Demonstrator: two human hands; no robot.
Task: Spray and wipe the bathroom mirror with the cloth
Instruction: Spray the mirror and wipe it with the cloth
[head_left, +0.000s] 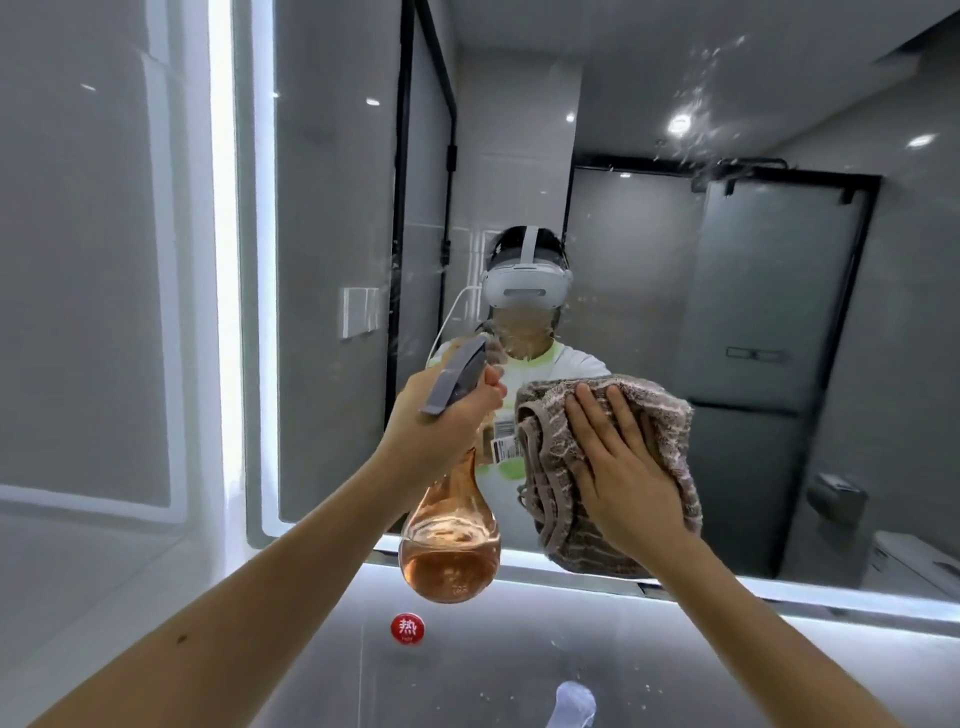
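Cloth (613, 467) is pressed flat against lower mirror (649, 249) by open right hand (626, 462). Left of cloth, bottle (449, 540) is gripped by left hand (441, 415). Droplets dot mirror above cloth.

I'm in a bathroom: big backlit wall mirror (649, 260) ahead, grey tiled walls, black-framed glass shower door (423, 208) reflected far left, toilet (914, 558) reflected far right, red hot-water sticker (408, 628) near, below the mirror.
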